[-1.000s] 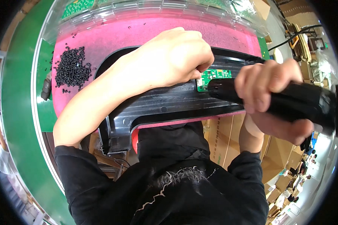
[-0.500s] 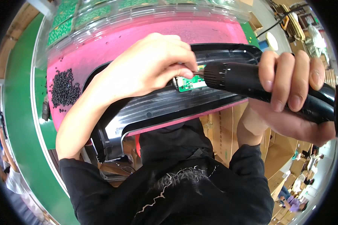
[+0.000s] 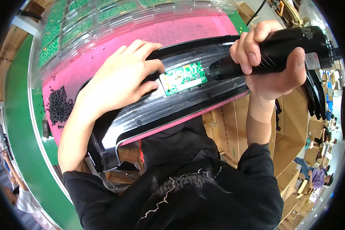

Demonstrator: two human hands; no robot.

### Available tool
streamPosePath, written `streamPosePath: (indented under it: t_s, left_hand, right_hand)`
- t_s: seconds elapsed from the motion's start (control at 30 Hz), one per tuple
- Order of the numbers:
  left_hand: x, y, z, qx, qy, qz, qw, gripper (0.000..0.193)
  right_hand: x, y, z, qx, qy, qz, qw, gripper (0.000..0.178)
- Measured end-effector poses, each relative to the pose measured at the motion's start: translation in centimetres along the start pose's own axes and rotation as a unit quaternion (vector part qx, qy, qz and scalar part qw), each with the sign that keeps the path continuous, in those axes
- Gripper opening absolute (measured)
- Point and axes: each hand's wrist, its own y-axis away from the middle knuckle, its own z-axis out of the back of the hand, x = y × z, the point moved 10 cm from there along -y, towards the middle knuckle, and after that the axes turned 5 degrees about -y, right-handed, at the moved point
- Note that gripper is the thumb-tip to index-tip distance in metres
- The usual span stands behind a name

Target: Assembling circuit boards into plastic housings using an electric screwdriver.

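A green circuit board (image 3: 184,78) lies in a long black plastic housing (image 3: 143,111). My left hand (image 3: 120,78) is over the housing at the board's left end. Its fingers are apart and hold nothing; the fingertips reach the board's left edge or close to it. My right hand (image 3: 266,82) is wrapped round a black electric screwdriver (image 3: 283,48), which lies nearly level. The screwdriver's ribbed nose points left toward the right end of the board. I cannot make out whether its bit touches anything.
The housing rests on a pink mat (image 3: 172,36). A heap of small black screws (image 3: 59,107) lies on the mat at the left. Clear plastic trays (image 3: 115,17) with several green circuit boards stand along the back. Cardboard boxes (image 3: 234,134) are at the lower right.
The screwdriver has swung away from my left fingers, up and back from the board. My left hand has moved left and spread its fingers, so the board shows fully.
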Motion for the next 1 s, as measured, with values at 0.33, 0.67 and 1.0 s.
streamPosePath:
  t_s: [0.33, 0.67, 1.0]
  left_hand:
    - [0.2, -0.4, -0.1, 0.017, 0.018, 0.013, 1.000, 0.024]
    - [0.5, -0.3, -0.4, 0.030, 0.021, 0.024, 0.999, 0.024]
    - [1.0, -0.1, -0.5, 0.022, 0.023, 0.017, 0.999, 0.025]
  right_hand:
    - [-1.8, -0.5, -0.3, 0.039, -0.024, -0.017, 0.999, 0.067]
    - [-2.6, -0.7, -2.7, 0.146, -0.065, -0.018, 0.987, 0.070]
    - [-2.6, -1.2, -1.7, 0.021, 0.006, -0.086, 0.996, 0.064]
